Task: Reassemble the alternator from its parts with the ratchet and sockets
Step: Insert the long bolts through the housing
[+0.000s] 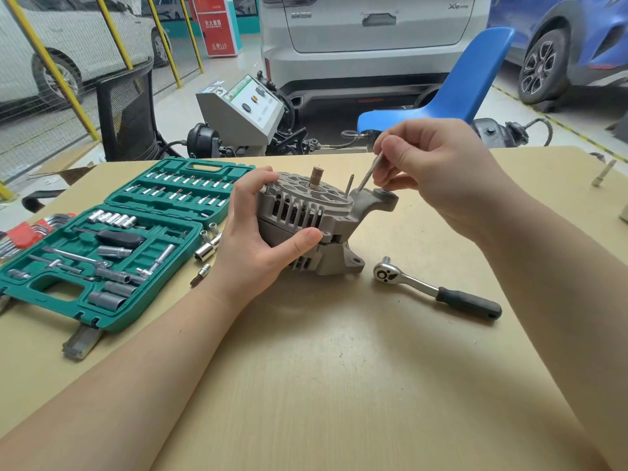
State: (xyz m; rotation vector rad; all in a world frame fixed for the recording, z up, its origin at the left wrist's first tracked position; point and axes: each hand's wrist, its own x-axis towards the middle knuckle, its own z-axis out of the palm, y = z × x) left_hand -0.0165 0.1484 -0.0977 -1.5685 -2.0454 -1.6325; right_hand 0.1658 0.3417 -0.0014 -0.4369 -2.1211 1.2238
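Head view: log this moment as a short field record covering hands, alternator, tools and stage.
left hand: grips the alternator housing, steadying it on the table
right hand: pinches a long bolt, tip at a housing hole
other bolt: stands upright in the housing
ratchet: lies on the table, right of the alternator, untouched
socket case: open, at left
stage: bolts being placed by hand
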